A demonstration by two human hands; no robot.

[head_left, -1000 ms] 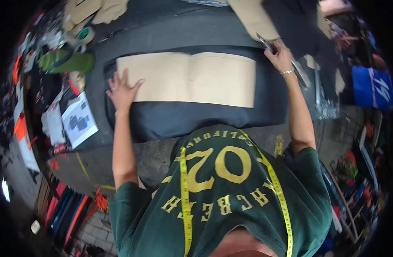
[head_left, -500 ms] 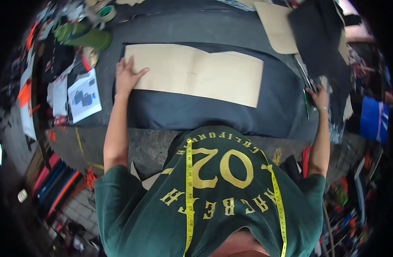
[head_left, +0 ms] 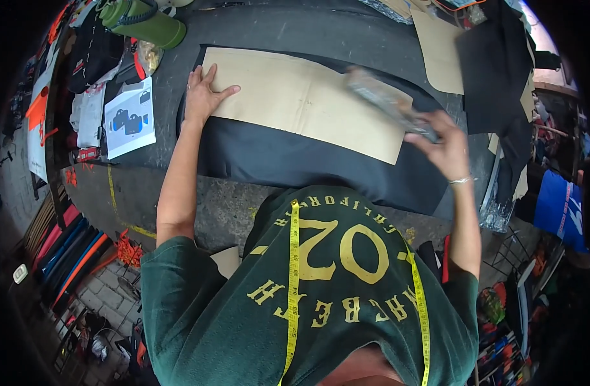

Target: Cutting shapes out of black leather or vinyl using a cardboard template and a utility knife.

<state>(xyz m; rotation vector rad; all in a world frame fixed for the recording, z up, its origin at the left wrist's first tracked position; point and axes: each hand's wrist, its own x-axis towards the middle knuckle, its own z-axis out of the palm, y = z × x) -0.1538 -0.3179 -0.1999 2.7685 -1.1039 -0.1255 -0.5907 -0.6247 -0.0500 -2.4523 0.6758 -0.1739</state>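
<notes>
A long tan paper pattern piece (head_left: 295, 96) lies on a sheet of black fabric (head_left: 263, 151) on the dark table. My left hand (head_left: 203, 96) rests open on the pattern's left end, thumb and fingers apart. Over the pattern's right end, my right hand (head_left: 442, 143) is closed around the near end of a long, flat, greyish bar (head_left: 385, 100). Motion smears this bar, so its exact kind cannot be made out. Whether it touches the pattern is also unclear.
A green bottle (head_left: 144, 22) and a printed sheet with bag pictures (head_left: 131, 119) are on the table's left. More tan pattern card (head_left: 436, 51) and black fabric (head_left: 494, 71) lie at the far right. A yellow tape measure (head_left: 294, 270) hangs from my neck.
My right hand has moved left from the table's right side, bringing the greyish bar over the pattern's right end. My left hand stays on the pattern. The view has shifted slightly.
</notes>
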